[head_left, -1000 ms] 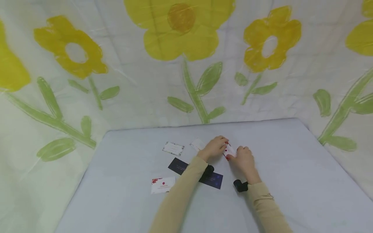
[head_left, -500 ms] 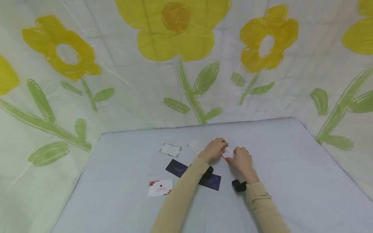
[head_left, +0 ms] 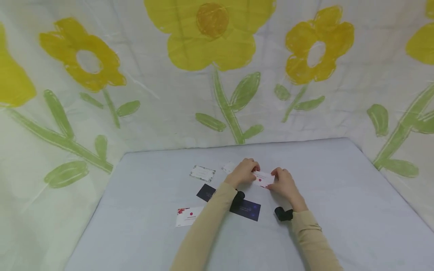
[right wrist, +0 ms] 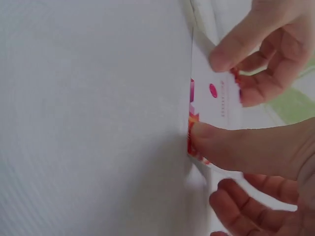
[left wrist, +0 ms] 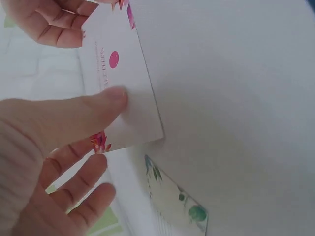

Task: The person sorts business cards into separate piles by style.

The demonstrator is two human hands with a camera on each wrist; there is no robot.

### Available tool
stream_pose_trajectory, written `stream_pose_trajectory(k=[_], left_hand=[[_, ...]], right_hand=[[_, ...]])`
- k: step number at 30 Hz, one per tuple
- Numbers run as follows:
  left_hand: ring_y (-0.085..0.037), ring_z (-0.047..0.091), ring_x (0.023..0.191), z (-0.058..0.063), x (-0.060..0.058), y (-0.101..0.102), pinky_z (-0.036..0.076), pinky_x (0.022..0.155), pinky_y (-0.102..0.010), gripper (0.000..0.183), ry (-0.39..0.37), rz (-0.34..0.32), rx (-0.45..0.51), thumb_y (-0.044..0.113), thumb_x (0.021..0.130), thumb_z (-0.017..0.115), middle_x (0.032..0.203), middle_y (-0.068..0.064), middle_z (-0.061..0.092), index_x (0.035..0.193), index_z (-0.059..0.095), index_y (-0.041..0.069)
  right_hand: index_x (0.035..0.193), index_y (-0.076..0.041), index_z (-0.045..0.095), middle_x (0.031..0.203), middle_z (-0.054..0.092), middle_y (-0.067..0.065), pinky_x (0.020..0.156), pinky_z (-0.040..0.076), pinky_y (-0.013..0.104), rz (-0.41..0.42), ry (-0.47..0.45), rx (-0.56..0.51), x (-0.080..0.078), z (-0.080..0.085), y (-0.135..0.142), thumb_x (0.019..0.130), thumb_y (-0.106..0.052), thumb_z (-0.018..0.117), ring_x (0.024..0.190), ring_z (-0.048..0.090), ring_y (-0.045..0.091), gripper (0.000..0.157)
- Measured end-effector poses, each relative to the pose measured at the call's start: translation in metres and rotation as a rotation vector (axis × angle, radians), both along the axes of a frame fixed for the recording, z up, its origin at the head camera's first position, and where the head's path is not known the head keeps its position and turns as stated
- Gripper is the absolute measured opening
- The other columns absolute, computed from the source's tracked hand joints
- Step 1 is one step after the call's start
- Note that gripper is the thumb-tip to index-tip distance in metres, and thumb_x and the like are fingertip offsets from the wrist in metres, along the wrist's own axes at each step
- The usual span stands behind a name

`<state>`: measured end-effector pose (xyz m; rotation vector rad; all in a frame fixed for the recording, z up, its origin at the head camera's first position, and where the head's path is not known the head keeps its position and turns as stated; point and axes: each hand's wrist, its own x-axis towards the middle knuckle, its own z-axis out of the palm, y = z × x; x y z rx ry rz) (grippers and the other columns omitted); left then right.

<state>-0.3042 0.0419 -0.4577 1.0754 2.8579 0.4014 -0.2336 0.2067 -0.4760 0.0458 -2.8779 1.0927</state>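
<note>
Between both hands is a white card (head_left: 263,179) with red floral corners and a red dot. My left hand (head_left: 243,172) pinches its left end, the thumb lying across the printed face in the left wrist view. At the other end my right hand (head_left: 284,183) pinches it, thumb on the red corner in the right wrist view. Beside the left hand lies a white card with green leaves (left wrist: 177,201), partly covered by that hand in the head view. Under the left forearm are a dark blue card (head_left: 246,209) and another dark card (head_left: 205,192).
A white card with a leafy border (head_left: 202,173) lies at the back left of the table (head_left: 152,188). Nearer the front is a second red-flowered card (head_left: 186,216), partly hidden by the left sleeve. Behind the table hangs a flower-painted sheet (head_left: 162,113).
The red-flowered card in my hands has turned from steeply slanted to nearly level across. My hands have moved slightly apart, and more of its face shows.
</note>
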Motion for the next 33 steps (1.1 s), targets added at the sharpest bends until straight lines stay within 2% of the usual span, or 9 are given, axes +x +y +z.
stream_pose_trajectory(k=[3,5,11,15,17,20,23,28,33], left_hand=[[-0.015,0.052,0.086,0.002,0.002,-0.004,0.041,0.076,-0.029,0.022,0.066,0.024,0.008,0.009,0.078,0.068,0.088,0.002,0.057,0.099,0.066,0.016],[-0.014,0.053,0.083,0.002,0.005,-0.006,0.041,0.073,-0.028,0.020,0.071,0.038,0.055,0.006,0.079,0.068,0.085,0.001,0.058,0.096,0.067,0.016],[-0.014,0.053,0.078,0.004,0.012,-0.017,0.042,0.071,-0.021,0.015,-0.090,0.028,0.361,-0.006,0.081,0.062,0.084,-0.008,0.061,0.091,0.066,0.004],[-0.016,0.055,0.077,0.016,0.018,-0.034,0.043,0.069,-0.018,0.009,-0.126,0.015,0.480,-0.004,0.082,0.063,0.084,-0.010,0.063,0.089,0.066,0.000],[-0.017,0.056,0.076,0.024,0.023,-0.046,0.044,0.069,-0.018,0.007,-0.125,0.008,0.513,-0.004,0.081,0.065,0.082,-0.010,0.064,0.088,0.066,-0.001],[-0.018,0.057,0.075,0.035,0.031,-0.070,0.045,0.068,-0.019,0.007,-0.122,0.015,0.543,-0.002,0.080,0.067,0.081,-0.010,0.064,0.087,0.066,-0.001],[-0.016,0.057,0.074,0.039,0.041,-0.097,0.045,0.069,-0.020,0.008,-0.131,0.058,0.556,0.000,0.079,0.069,0.081,-0.008,0.064,0.086,0.066,0.000],[-0.014,0.054,0.073,0.039,0.060,-0.137,0.045,0.068,-0.022,0.008,-0.172,0.159,0.548,0.002,0.080,0.069,0.081,-0.005,0.062,0.087,0.065,0.002],[-0.012,0.053,0.070,0.032,0.077,-0.169,0.045,0.065,-0.023,0.008,-0.191,0.228,0.555,0.002,0.079,0.070,0.078,-0.004,0.060,0.086,0.065,0.001]], right_hand=[[0.100,0.006,0.050,0.083,0.051,0.015,0.065,0.039,0.034,-0.001,0.056,-0.051,0.000,-0.001,-0.003,0.073,-0.001,0.070,0.076,0.049,0.027,0.034],[0.099,0.005,0.050,0.081,0.054,0.015,0.062,0.040,0.032,-0.016,0.095,-0.081,0.001,-0.002,-0.004,0.076,0.001,0.066,0.073,0.052,0.026,0.028],[0.093,0.004,0.054,0.078,0.056,0.014,0.058,0.040,0.028,-0.039,0.221,-0.139,0.008,0.003,-0.011,0.083,0.000,0.063,0.069,0.051,0.022,0.014],[0.089,0.004,0.056,0.077,0.057,0.013,0.060,0.042,0.025,-0.022,0.278,-0.161,0.013,0.015,-0.019,0.082,-0.001,0.066,0.070,0.053,0.022,0.013],[0.088,0.004,0.057,0.077,0.057,0.013,0.060,0.042,0.023,-0.011,0.272,-0.178,0.015,0.023,-0.026,0.082,-0.002,0.068,0.071,0.054,0.022,0.014],[0.087,0.003,0.057,0.077,0.057,0.012,0.059,0.042,0.021,0.013,0.211,-0.217,0.016,0.032,-0.042,0.082,-0.004,0.069,0.071,0.053,0.020,0.015],[0.086,0.002,0.057,0.076,0.056,0.010,0.057,0.042,0.021,0.040,0.136,-0.259,0.017,0.036,-0.062,0.081,-0.006,0.069,0.068,0.051,0.018,0.016],[0.083,0.001,0.057,0.072,0.054,0.006,0.057,0.041,0.021,0.100,0.087,-0.291,0.019,0.034,-0.096,0.078,-0.007,0.072,0.065,0.048,0.015,0.017],[0.082,0.000,0.056,0.070,0.052,0.004,0.056,0.039,0.022,0.177,0.070,-0.300,0.024,0.027,-0.125,0.078,-0.006,0.071,0.063,0.047,0.013,0.017]])
